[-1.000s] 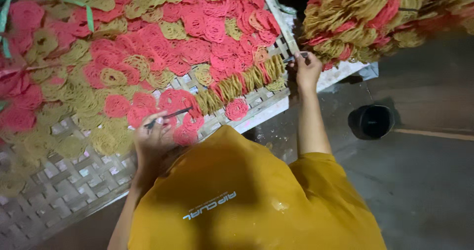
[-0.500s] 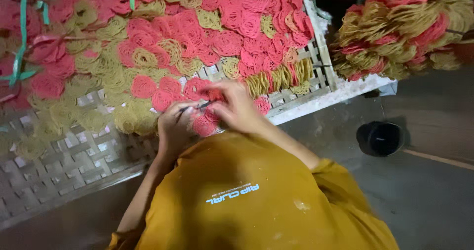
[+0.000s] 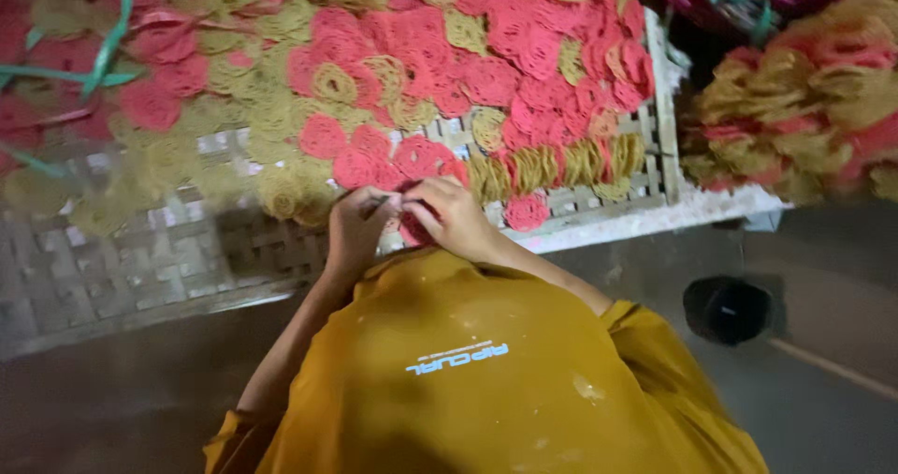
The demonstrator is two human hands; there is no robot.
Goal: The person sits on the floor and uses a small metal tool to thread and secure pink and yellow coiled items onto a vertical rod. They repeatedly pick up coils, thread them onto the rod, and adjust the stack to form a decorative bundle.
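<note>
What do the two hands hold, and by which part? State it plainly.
Both hands, left hand and right hand, pinch a red noodle disc at its edge; a thin dark strip shows between the fingers. Exact hold unclear.

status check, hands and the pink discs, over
Left hand and right hand pinched together on a pink disc. Woven tray underneath. Nothing in the way.

I am leaning over a woven bamboo tray (image 3: pixel 140 268), its flat strips looking dry, pale and matt. The pink discs (image 3: pixel 412 156) and yellow discs (image 3: pixel 281 189) lying on it are looking like coiled threads, lacy, rough and dull. My shirt (image 3: pixel 486 380) is showing as soft mustard cloth, matt and lightly speckled. The green straps (image 3: pixel 112 34) are looking like thin plastic with a faint sheen. The floor (image 3: pixel 842 296) is appearing smooth, grey and dull.
</note>
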